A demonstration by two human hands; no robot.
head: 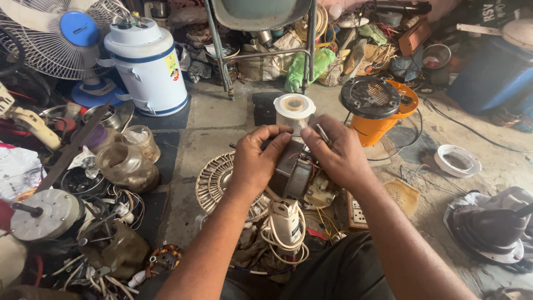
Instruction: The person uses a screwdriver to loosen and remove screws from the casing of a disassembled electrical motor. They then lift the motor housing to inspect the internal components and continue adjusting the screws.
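Observation:
My left hand (256,162) grips the side of a grey electric motor (294,173) with red and coloured wires, held in front of me above the floor. My right hand (340,153) rests on the motor's right side and pinches a thin metal tool (323,134) between thumb and finger. Under the motor lies a round slotted fan guard (215,184). A white plug with a coiled cream cable (286,223) sits near my lap. Just beyond my hands stands a clear jar with a white lid (294,110).
An orange appliance base with a black top (378,108) stands to the right. A white and blue cylindrical tub (149,65) and a table fan (61,41) are at the back left. Jars, motors and wires crowd the left. A white ring (457,160) lies right.

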